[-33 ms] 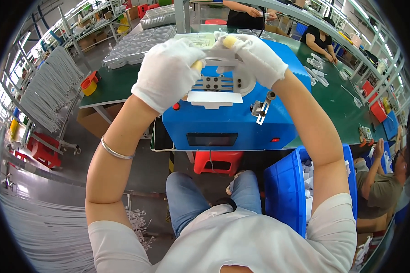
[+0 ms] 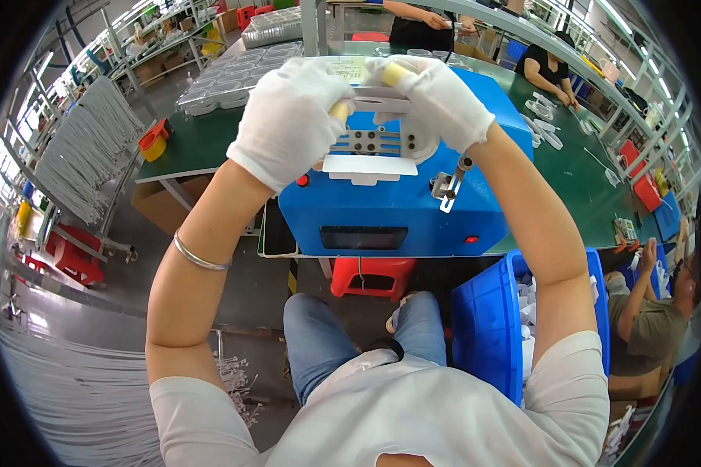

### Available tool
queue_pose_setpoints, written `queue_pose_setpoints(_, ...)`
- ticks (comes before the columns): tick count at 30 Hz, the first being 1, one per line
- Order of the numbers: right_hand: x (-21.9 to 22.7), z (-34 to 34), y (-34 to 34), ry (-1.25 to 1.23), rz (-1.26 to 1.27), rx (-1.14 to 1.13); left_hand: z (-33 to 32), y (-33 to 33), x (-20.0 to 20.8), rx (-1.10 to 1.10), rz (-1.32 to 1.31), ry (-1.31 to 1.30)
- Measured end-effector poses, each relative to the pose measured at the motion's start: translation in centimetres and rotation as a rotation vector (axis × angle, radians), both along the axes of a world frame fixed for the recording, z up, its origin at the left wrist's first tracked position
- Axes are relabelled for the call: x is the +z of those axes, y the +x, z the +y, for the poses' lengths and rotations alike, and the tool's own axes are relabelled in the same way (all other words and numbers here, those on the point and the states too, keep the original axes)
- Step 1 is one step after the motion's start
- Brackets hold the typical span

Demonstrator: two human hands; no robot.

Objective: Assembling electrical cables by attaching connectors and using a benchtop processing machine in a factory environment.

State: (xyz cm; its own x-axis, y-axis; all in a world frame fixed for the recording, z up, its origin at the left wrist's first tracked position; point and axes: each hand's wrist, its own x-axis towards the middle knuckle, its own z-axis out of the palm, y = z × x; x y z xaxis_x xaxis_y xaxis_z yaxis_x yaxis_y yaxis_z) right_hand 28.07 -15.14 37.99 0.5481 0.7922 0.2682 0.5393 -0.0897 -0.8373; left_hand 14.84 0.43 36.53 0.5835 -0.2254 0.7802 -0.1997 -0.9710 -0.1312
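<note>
Left hand [image 2: 290, 117] and right hand [image 2: 438, 103] pinch a pale strip [image 2: 378, 103] over the blue machine [image 2: 436, 218]. Best kept level, evenly gripped.

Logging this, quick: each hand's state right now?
Left hand: curled at the pale strip; grip can't be told.
Right hand: curled there too; grip hidden.

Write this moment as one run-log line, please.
left hand, right hand: gloved, above blue machine; white strip: between hands; blue bin: white pieces

Machine [image 2: 397, 204] on table [image 2: 580, 191], trays [image 2: 234, 79] behind left, bin [image 2: 487, 331] at right
</note>
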Motion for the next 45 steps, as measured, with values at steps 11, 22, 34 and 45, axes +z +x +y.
queue_pose_setpoints(11,0.7,-0.9,-1.0,0.170,-0.787,0.171,0.8,0.7,-0.2,0.019,0.187,-0.172)
queue_pose_setpoints(22,0.5,-1.3,-2.8,0.034,-1.364,0.036,0.5,0.5,0.1,-0.008,0.160,-0.203)
queue_pose_setpoints(34,1.1,0.6,-1.0,-0.230,-0.365,0.062,0.4,0.2,0.0,-0.001,0.073,-0.173)
queue_pose_setpoints(45,-0.1,-1.8,0.5,0.003,-0.037,0.331,-1.7,-3.0,-7.6,-0.301,-0.087,-1.102)
